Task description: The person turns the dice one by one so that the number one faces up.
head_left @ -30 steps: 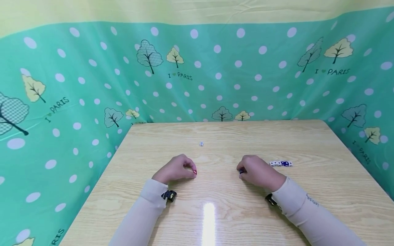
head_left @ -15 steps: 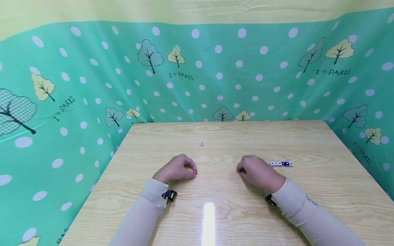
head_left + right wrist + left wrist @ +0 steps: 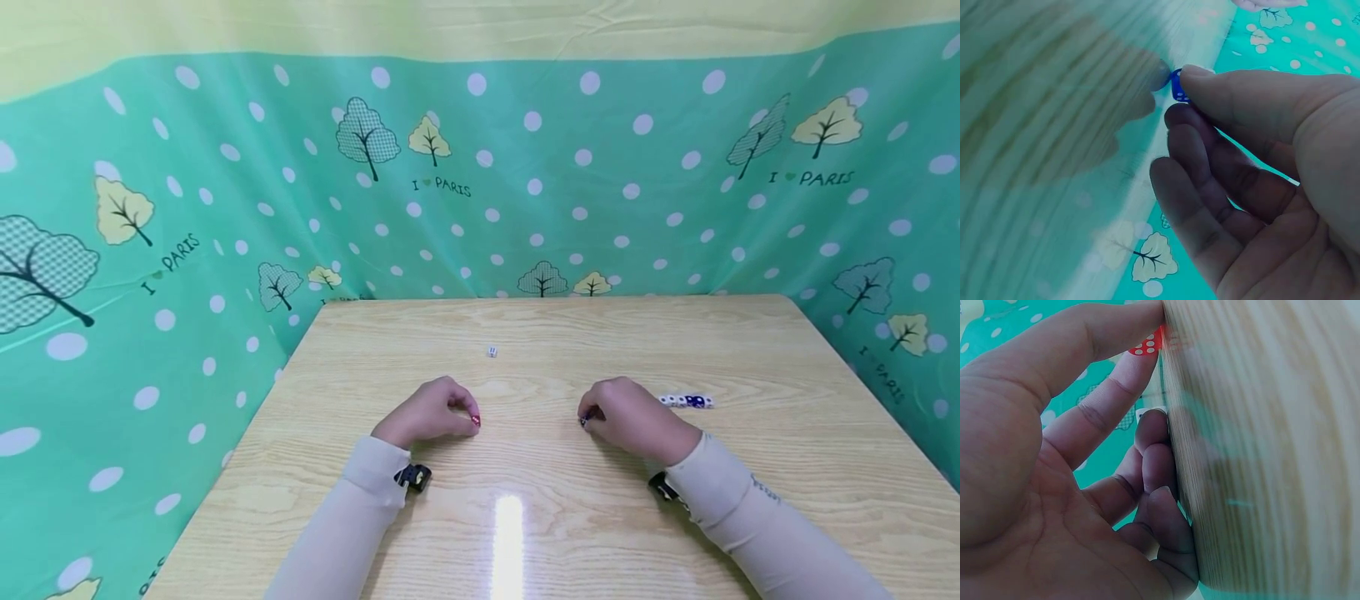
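Note:
In the head view my left hand [image 3: 429,412] pinches a red die [image 3: 476,422] between thumb and index finger, low over the tabletop. White pips show on the red die [image 3: 1146,346] in the left wrist view, close to the wood. Over to the right, my right hand [image 3: 633,419] holds a dark blue die [image 3: 584,421] by thumb and fingertip. The right wrist view shows this blue die [image 3: 1179,86] at the table surface, partly covered by the thumb. Whether either die touches the table I cannot tell.
A row of several white and blue dice [image 3: 686,402] lies just right of my right hand. One white die [image 3: 492,352] sits alone farther back. Green polka-dot cloth [image 3: 555,167] borders the wooden table [image 3: 540,325] behind and at both sides.
My right hand has shifted slightly to the right, and its blue die shows a little more and looks more tilted than half a second ago. My left hand keeps its place.

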The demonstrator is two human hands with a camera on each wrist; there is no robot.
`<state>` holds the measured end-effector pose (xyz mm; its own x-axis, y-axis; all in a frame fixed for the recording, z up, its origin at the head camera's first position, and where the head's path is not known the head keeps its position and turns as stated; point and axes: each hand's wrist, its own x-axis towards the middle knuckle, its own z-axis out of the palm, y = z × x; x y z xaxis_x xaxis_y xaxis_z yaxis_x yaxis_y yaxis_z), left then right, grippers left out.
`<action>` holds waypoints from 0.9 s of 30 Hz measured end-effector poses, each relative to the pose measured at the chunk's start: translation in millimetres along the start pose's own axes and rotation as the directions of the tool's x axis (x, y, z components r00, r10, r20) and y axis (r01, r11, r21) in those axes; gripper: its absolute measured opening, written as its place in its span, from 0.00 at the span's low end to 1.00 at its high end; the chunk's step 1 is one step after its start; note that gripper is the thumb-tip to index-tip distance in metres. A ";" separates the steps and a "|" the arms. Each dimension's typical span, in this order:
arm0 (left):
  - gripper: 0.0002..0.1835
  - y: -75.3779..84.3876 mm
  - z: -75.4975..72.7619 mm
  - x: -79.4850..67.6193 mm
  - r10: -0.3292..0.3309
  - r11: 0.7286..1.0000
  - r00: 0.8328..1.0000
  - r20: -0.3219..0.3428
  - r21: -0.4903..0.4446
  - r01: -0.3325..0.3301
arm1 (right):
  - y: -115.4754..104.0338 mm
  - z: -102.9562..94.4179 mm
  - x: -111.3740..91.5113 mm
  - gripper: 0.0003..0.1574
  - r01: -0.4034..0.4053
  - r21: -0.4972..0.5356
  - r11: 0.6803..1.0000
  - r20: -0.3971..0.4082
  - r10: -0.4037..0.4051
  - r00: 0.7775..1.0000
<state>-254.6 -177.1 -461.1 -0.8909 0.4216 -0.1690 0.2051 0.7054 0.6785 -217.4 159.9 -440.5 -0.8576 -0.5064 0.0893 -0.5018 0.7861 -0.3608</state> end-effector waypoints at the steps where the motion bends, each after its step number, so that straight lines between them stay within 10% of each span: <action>1: 0.08 -0.4 0.1 0.3 0.001 1.000 1.000 -0.001 0.001 -0.001 | 0.4 -0.3 0.0 0.06 -0.004 0.000 1.000 0.001 0.004 1.000; 27: 0.07 0.2 -0.3 -0.7 -0.004 1.000 1.000 0.000 -0.005 0.004 | 3.1 2.3 -1.7 0.11 0.085 -0.106 0.991 -0.020 -0.088 0.996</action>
<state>-254.1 -177.5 -460.7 -0.8918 0.4187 -0.1713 0.1998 0.7043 0.6812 -217.2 162.3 -443.9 -0.8123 -0.5663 0.1397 -0.5822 0.7732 -0.2513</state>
